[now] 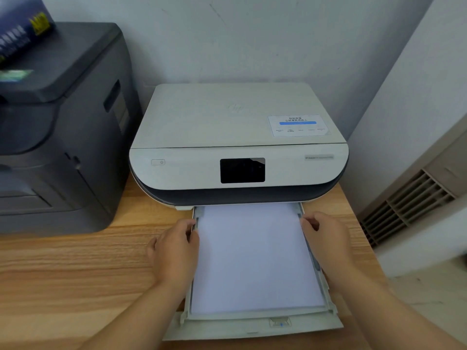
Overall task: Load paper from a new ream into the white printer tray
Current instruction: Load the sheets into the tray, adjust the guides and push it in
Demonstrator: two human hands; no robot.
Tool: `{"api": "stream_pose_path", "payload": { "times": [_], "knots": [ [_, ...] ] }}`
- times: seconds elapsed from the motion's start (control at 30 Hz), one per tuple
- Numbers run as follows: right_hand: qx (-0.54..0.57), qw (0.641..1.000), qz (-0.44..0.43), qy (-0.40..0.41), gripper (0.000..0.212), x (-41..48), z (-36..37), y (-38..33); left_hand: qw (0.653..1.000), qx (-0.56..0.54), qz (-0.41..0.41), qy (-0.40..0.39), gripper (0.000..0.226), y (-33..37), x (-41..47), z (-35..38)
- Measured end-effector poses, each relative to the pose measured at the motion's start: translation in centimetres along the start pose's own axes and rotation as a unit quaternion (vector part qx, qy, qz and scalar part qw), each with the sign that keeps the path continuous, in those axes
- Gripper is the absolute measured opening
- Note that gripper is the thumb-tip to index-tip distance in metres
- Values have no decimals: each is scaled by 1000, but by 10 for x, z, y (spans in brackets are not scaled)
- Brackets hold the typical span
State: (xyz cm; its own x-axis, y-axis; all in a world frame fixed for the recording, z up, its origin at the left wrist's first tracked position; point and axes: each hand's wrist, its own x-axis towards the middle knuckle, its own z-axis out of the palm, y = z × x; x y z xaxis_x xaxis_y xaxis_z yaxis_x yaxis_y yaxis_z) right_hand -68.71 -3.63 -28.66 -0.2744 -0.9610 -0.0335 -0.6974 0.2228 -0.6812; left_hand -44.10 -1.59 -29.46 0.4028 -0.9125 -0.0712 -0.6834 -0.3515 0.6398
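Observation:
The white printer point(237, 137) sits on a wooden desk with its tray point(252, 324) pulled out toward me. A stack of white paper point(255, 258) lies flat in the tray. My left hand point(177, 251) rests at the tray's left side, fingertips curled on the left paper guide near the printer. My right hand point(326, 241) is at the tray's right side, fingertips pinched on the right guide. Both hands touch the guides at the paper's edges.
A large dark grey printer point(58, 127) stands at the left with a blue paper ream point(20, 34) on top. The wooden desk point(75, 274) extends left. A wall lies behind, and a vented unit point(414, 198) stands to the right.

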Motion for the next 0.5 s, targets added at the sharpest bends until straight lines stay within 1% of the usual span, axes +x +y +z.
{"api": "stream_pose_path", "payload": {
  "times": [0.1,0.2,0.3,0.37,0.5],
  "knots": [
    [-11,1000,8,1,35,-3,-1,-1,1000,-19,-8,-5,17,1,-1,-1],
    [30,999,37,6,46,-8,-3,-3,999,-38,-23,-1,21,4,-2,-2],
    [85,993,79,4,46,-9,-1,-6,996,-80,-40,-3,25,4,-3,0],
    [115,988,104,-2,42,-9,0,-8,992,-116,-53,-10,25,4,-3,0],
    [160,980,116,-34,35,-13,-6,-13,991,-120,-54,-26,26,4,-3,-3]
  ]
}}
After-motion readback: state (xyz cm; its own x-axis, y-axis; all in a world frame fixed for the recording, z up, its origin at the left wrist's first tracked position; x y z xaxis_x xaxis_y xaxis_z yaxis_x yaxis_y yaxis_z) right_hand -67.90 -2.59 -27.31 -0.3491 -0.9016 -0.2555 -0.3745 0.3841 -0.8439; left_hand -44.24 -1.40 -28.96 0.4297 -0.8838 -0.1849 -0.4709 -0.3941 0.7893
